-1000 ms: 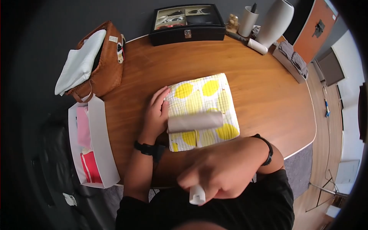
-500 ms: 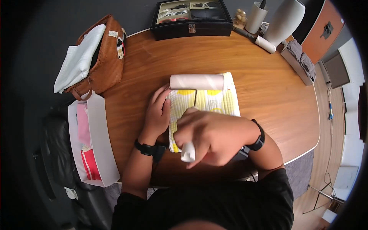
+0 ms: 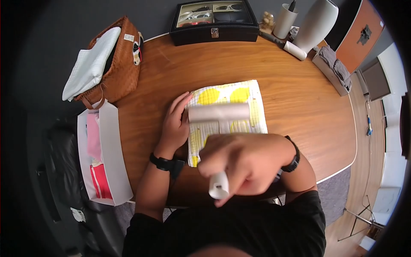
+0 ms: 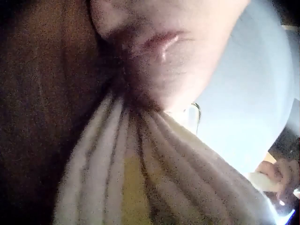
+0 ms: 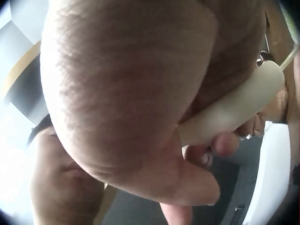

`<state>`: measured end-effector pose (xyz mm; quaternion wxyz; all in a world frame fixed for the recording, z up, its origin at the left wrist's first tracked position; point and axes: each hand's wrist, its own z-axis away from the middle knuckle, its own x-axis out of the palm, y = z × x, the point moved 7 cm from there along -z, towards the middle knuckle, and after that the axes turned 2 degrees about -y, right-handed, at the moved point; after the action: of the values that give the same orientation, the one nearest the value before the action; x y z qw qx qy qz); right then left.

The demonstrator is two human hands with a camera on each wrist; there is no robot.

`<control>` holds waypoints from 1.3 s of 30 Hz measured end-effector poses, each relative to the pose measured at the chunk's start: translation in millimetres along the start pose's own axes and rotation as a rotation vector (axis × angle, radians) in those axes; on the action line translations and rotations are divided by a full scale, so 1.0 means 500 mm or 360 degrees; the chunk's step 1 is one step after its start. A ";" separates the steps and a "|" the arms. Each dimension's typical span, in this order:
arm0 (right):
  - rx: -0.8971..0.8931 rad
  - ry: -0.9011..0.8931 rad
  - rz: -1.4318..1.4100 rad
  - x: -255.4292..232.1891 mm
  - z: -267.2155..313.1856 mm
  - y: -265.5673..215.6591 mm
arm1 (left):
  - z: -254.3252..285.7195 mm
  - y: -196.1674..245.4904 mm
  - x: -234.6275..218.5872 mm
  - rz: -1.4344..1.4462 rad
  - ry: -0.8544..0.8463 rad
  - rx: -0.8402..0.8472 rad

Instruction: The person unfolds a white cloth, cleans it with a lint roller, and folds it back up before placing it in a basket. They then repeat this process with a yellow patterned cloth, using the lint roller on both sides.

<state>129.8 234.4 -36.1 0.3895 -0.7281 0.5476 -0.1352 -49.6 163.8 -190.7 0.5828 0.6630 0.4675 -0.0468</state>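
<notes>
A folded white cloth with yellow spots [image 3: 252,107] lies on the wooden table [image 3: 299,98]. My right hand [image 3: 244,165] grips the white handle [image 3: 219,186] of a lint roller, whose pale roll [image 3: 219,112] lies across the cloth's middle. In the right wrist view the handle [image 5: 234,110] runs through my curled fingers. My left hand [image 3: 174,124] lies flat with straight fingers on the cloth's left edge and the table. The left wrist view shows the ribbed cloth [image 4: 140,173] up close under my palm.
A brown woven bag with a white cloth on it [image 3: 107,64] sits at the back left. A white box with pink items [image 3: 102,158] stands at the left edge. A black glasses case [image 3: 214,21], cups, a vase [image 3: 314,23] and a grey tray [image 3: 332,64] line the back.
The roller went from the cloth's near part to its far edge, then came back to the middle. My right hand followed it. My left hand stayed on the cloth's left edge.
</notes>
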 end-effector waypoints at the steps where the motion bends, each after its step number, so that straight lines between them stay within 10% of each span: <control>1: 0.0051 -0.0003 0.0157 -0.005 0.003 0.013 | 0.003 -0.008 0.002 -0.0016 0.0018 -0.0023; 12: 0.0120 -0.0439 -0.0096 0.090 -0.005 -0.079 | 0.005 -0.003 0.004 0.0004 -0.0010 0.0019; 22: 0.0505 -0.0321 0.0720 -0.014 0.054 0.091 | 0.004 0.011 0.004 -0.0047 -0.0014 0.0031; 30: 0.0595 -0.0437 0.0411 0.021 0.017 -0.039 | 0.004 0.015 0.013 -0.0276 -0.0052 0.0159; 39: 0.0825 0.0167 0.1008 -0.150 0.077 -0.039 | 0.035 0.086 0.051 -0.0090 -0.0470 -0.0181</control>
<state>140.1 320.0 -30.1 0.5538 -0.3937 0.7115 -0.1790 2.2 168.6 -180.2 0.6802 0.6015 0.3971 -0.1334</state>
